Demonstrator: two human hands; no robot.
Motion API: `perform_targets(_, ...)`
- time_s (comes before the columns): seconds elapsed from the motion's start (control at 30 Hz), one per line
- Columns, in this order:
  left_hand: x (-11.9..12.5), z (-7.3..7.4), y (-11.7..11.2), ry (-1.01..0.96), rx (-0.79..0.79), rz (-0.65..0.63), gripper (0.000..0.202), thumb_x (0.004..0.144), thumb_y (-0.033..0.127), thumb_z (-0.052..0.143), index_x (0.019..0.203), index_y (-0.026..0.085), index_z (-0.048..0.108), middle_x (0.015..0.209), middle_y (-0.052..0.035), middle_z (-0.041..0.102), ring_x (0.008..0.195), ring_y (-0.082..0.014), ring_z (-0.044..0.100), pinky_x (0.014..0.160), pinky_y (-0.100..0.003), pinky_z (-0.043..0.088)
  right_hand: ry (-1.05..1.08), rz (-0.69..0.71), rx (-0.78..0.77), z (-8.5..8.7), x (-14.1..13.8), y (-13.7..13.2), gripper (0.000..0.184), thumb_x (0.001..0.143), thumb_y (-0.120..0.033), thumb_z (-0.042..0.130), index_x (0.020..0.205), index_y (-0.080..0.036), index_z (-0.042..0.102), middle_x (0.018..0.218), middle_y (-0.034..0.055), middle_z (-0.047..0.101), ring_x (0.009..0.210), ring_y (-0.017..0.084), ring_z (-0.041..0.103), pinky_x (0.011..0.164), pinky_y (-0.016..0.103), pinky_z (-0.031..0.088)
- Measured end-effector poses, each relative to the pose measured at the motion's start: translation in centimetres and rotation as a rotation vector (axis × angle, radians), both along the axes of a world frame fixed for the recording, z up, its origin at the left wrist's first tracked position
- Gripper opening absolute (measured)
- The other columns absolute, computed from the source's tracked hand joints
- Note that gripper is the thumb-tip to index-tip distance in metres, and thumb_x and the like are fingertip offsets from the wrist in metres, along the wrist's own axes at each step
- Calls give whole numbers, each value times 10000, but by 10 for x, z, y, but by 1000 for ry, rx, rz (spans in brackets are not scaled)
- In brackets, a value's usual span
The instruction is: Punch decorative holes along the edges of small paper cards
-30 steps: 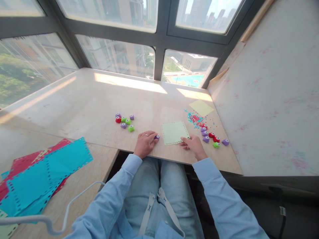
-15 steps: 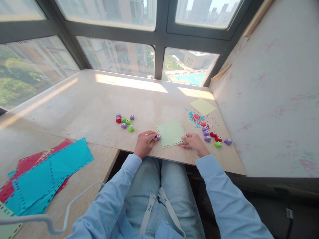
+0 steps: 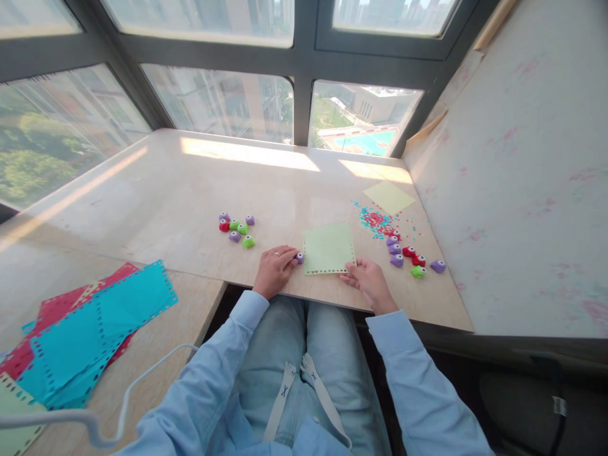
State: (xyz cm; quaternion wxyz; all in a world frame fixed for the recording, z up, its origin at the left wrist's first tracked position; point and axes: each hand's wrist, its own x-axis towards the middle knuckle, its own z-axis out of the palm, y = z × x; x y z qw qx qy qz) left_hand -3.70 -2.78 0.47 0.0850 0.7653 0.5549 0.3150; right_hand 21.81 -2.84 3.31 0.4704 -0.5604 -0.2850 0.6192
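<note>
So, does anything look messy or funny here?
Yes! Tiny red and blue bits lie loose beside the yellow sheet, scattered as if spilled. On the left, red and blue sheets overlap crookedly. By the window, a tan flap seems to peel from the wall.

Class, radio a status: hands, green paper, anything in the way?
Right hand: gripping pale green paper near its lower right corner. Left hand: holding purple craft punch at paper's left edge. Confetti lies right, seemingly out of the way.

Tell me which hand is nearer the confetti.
Right. The right hand, holding a green sheet, is on the near side of the confetti; the left hand is farther off, to its left.
</note>
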Motion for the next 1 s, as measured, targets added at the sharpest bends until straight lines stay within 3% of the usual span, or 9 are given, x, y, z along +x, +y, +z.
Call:
perform_targets(0.3,0,0,1,-24,0,7,283,930,234,518,1151,275,691,1169,-48,706,1174,-230,594,1012,-432,453,-16,-28,23,-4,3,-1,186,704,-123,794,753,-151,618,710,18,702,615,139,699,637,269,652)
perform_targets(0.5,0,1,2,-33,-4,-10,282,927,228,526,1149,279,691,1156,-39,712,1177,-227,594,1012,-427,461,-54,-24,31,-3,-5,-3,179,706,-136,786,753,-152,615,658,-1,684,598,127,692,603,234,640)
perform_targets(1.0,2,4,0,-3,-16,8,268,937,253,519,1150,265,684,1172,-47,706,1169,-234,596,996,-429,447,-75,-59,68,-6,-5,-3,167,716,-165,778,766,-152,619,687,3,692,621,130,688,634,266,648)
